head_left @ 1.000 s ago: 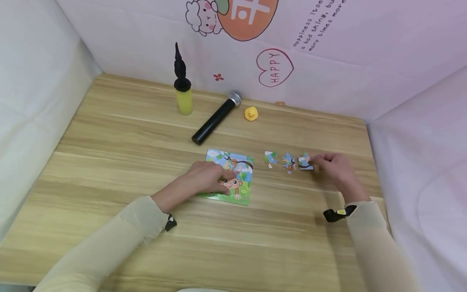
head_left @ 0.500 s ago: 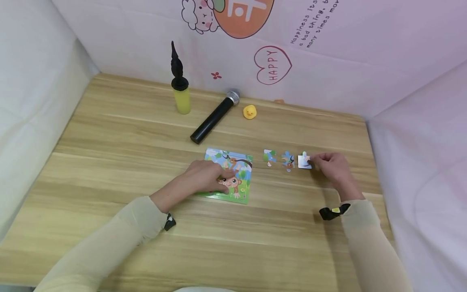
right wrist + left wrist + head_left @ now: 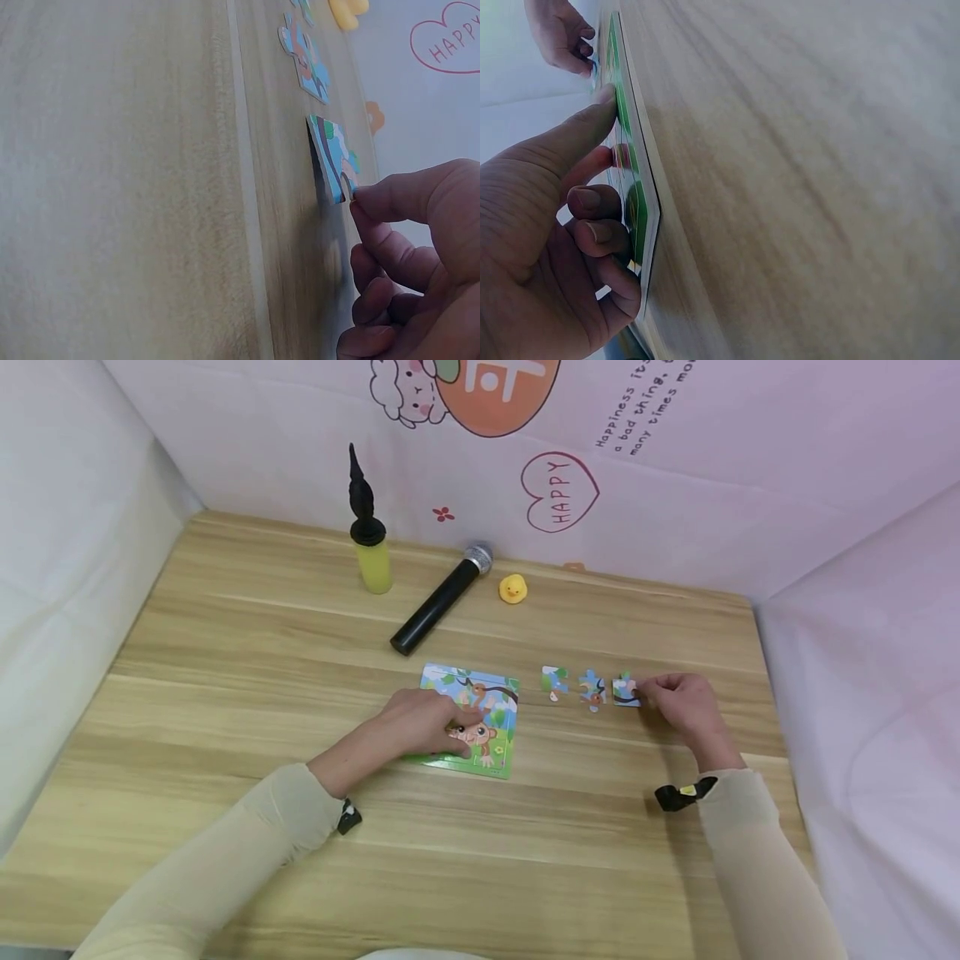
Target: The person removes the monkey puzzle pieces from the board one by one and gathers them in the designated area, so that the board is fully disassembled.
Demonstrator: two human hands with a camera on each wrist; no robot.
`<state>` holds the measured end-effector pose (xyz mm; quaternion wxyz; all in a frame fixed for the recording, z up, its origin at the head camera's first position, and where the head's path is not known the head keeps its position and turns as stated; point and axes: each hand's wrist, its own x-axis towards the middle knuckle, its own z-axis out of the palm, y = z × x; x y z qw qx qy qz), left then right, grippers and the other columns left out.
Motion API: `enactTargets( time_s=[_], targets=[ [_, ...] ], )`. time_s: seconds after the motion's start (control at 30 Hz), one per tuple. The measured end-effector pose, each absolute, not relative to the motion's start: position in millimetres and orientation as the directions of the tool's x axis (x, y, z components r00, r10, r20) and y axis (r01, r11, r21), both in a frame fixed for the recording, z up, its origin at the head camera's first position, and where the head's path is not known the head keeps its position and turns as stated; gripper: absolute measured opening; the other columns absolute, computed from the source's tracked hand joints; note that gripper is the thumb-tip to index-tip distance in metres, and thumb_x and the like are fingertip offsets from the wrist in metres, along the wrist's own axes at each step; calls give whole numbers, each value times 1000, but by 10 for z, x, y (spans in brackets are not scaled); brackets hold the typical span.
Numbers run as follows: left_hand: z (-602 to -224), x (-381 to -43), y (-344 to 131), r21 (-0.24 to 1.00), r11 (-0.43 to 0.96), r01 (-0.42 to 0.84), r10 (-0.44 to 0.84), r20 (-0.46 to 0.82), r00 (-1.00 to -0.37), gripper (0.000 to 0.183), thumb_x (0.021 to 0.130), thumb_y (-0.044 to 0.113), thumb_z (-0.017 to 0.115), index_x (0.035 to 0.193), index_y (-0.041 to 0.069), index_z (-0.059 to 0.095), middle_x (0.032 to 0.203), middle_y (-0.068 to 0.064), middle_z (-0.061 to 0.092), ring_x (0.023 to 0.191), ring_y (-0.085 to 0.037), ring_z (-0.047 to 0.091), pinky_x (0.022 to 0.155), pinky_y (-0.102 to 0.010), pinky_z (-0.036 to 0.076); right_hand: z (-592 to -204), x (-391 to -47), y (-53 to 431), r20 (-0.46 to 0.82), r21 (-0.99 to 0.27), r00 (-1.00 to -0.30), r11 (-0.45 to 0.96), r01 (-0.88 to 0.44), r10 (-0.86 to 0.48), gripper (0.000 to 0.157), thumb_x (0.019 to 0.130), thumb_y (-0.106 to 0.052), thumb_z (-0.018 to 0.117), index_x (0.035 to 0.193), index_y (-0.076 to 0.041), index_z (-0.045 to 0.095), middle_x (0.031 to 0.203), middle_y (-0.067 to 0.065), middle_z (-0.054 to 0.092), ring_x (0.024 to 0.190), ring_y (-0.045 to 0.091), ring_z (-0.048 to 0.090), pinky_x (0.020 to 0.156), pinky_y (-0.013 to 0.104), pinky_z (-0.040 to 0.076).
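In the head view, my left hand [image 3: 427, 724] rests on a square jigsaw puzzle board [image 3: 501, 714] with a cartoon monkey and a green lower border. The left wrist view has the thumb touching the face of the board [image 3: 634, 202], the other fingers bent against it; part of the picture is hidden under the hand. To the right, my right hand [image 3: 682, 703] pinches the edge of a jigsaw piece [image 3: 624, 691] between thumb and index finger. In the right wrist view this piece [image 3: 330, 154] is tilted, one side raised off the table. Two more pieces, one middle [image 3: 592, 691] and one left [image 3: 554, 682], lie flat beside it.
Behind the board, a black microphone [image 3: 438, 606] lies slantwise. A yellow hand pump with a black top [image 3: 374, 564] stands to its left, and a small yellow rubber duck [image 3: 513, 589] sits to its right. White printed cloth [image 3: 675, 518] walls in the wooden table [image 3: 450, 868].
My right hand keeps its pinch on the jigsaw piece, whose tilt varies: pale with glare half a second ago, its picture shows clearly now. My left hand stays on the board.
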<state>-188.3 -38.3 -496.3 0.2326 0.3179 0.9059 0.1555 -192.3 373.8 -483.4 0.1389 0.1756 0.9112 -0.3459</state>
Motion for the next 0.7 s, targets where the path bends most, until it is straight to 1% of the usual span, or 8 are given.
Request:
enactTargets(
  time_s=[0.1,0.3,0.4,0.5,0.6,0.7],
  targets=[
    [-4959,-1868,-383,431,749,504,649,-321,-690,58,88,56,74,142,41,57,140,14,57,83,-15,63,49,-33,37,-4821,-1916,3735,-377,-571,-898,707,417,224,56,98,-50,62,121,0,70,119,18,62,106,29,50,84,38,40],
    [-4963,-1865,-380,433,738,517,659,-297,-691,58,88,55,74,142,40,58,138,13,59,80,-13,62,48,-33,36,-4820,-1897,3757,-368,-555,-902,726,407,225,59,97,-54,62,121,-1,71,120,18,63,109,29,51,86,40,41],
    [-4968,-1867,-380,431,734,525,663,-289,-691,57,88,55,74,141,40,58,137,12,60,85,-14,64,49,-33,38,-4819,-1886,3762,-364,-553,-903,727,407,230,60,96,-55,63,121,-1,71,121,18,64,110,29,51,87,40,41],
    [-4970,-1868,-383,425,731,534,667,-284,-688,58,88,56,73,142,40,58,137,10,61,90,-15,65,50,-34,40,-4815,-1886,3736,-347,-562,-910,726,396,227,58,95,-54,65,119,-2,73,118,17,65,107,28,51,85,39,41],
    [-4974,-1870,-392,424,727,540,672,-281,-685,57,89,56,73,141,39,59,137,10,61,85,-14,64,49,-35,39,-4797,-1900,3657,-303,-580,-934,741,337,188,55,95,-53,65,114,-2,74,111,15,67,98,26,53,79,37,43],
    [-4985,-1873,-399,428,722,544,677,-276,-682,57,88,56,73,141,39,60,138,10,60,78,-11,60,49,-35,38,-4789,-1933,3541,-244,-588,-967,782,205,70,47,98,-48,64,110,-4,75,102,12,67,88,25,54,72,37,45]
  ],
)
